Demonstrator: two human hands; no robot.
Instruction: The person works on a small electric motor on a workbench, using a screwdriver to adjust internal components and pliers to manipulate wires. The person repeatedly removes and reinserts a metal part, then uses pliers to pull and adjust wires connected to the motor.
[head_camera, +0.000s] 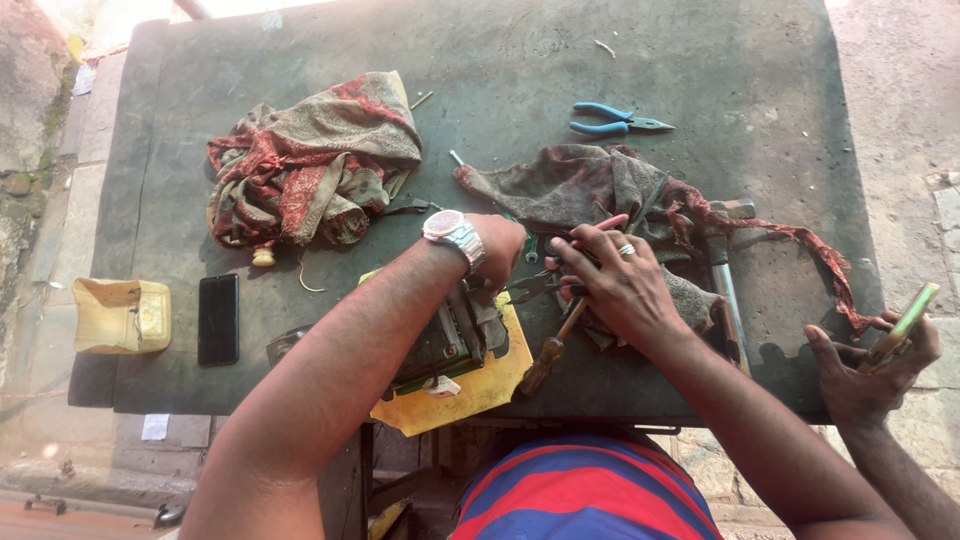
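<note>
My left hand (497, 246), with a silver wristwatch, reaches over a dark metal device (450, 345) that lies on a yellow board (500, 375); its fingers are curled down at the far side of the device, and what they grip is hidden. My right hand (612, 277), wearing a ring, is closed on a red-handled tool whose dark jaws (535, 287) point left toward the device. A wooden-handled screwdriver (548, 352) lies under that hand. A patterned brown cloth (590, 185) lies just behind both hands.
Blue-handled pliers (612, 120) lie at the back of the dark table (700, 70). A bundled red-and-brown cloth (310, 165) sits at the left, with a black phone (218, 319) and a yellow pouch (122, 316) nearer the left edge. Another person's hand (872, 370) holds a phone at the right. A hammer (725, 290) lies right of my hands.
</note>
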